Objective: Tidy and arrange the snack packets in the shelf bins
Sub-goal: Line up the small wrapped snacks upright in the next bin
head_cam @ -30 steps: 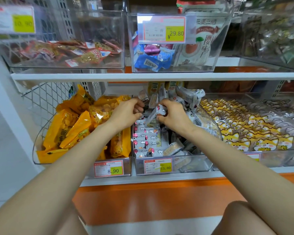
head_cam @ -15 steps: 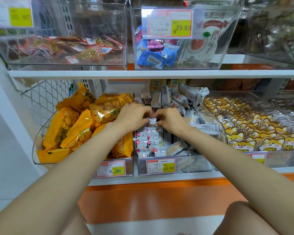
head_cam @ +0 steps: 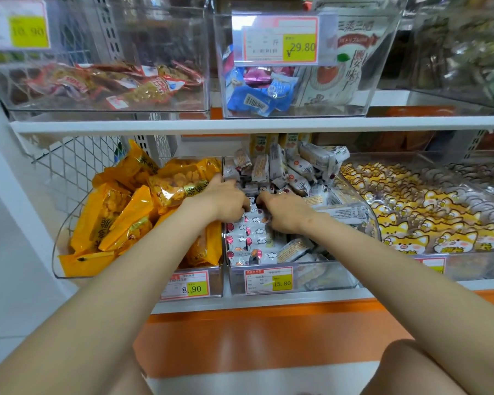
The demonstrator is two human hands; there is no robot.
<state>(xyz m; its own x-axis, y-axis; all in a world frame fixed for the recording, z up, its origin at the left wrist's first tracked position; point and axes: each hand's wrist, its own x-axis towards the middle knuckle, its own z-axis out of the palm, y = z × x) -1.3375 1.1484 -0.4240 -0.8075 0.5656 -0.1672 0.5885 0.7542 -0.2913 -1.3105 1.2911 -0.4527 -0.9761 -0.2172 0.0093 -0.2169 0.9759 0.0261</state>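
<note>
Snack packets (head_cam: 251, 240), white, in the clear middle bin (head_cam: 305, 280) of the lower shelf (head_cam: 268, 305).
Left hand (head_cam: 221, 199) and right hand (head_cam: 287, 210) meet at the bin's centre, fingers curled down among the packets; the fingertips are hidden, so a grip cannot be told.

A: What colours are in the clear middle bin (head_cam: 297, 270)?
B: The small packets (head_cam: 248, 238) are white, with red blobs and little cloud prints.
A: Left of that bin?
B: Orange-yellow packets (head_cam: 120, 212). Right of it, fox-face packets (head_cam: 411, 226) in yellow and white.
A: The bin's tag (head_cam: 268, 280)?
B: Red border, yellow patch. Above the bin, blue packets (head_cam: 257, 98); below it, an orange band (head_cam: 268, 332).
</note>
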